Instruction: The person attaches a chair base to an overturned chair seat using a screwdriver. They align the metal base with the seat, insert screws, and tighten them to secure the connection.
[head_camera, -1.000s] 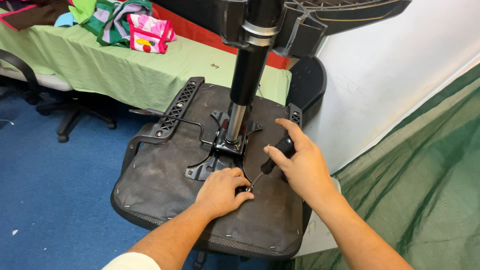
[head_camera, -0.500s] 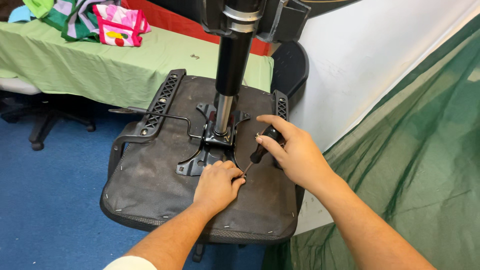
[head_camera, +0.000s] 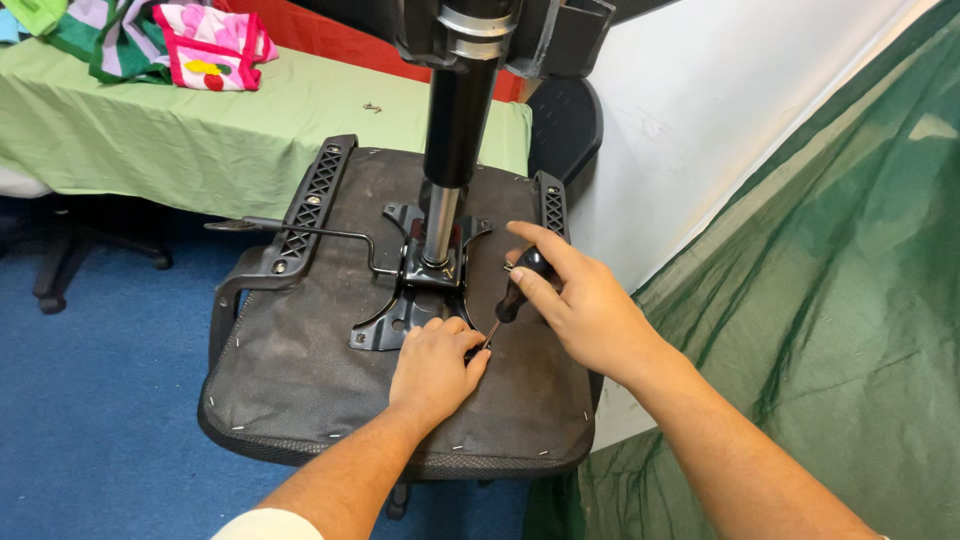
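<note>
Right hand (head_camera: 580, 305): grip closed round black screwdriver (head_camera: 518, 292) handle, shaft slanted down-left toward corner of metal seat plate (head_camera: 400, 315). Left hand (head_camera: 432, 365): grip pinched at screwdriver tip, likely steadying it on a screw; screw itself hidden. Upturned office chair seat (head_camera: 300, 350) underside facing up, gas cylinder (head_camera: 450, 130) rising from plate centre. Green-draped bench (head_camera: 200, 140) beyond seat.

A blue carpeted floor (head_camera: 90, 400) is seen below a counter (head_camera: 250, 130) draped in green cloth. A white wall (head_camera: 720, 120) is partly covered by green netting (head_camera: 830, 330).
</note>
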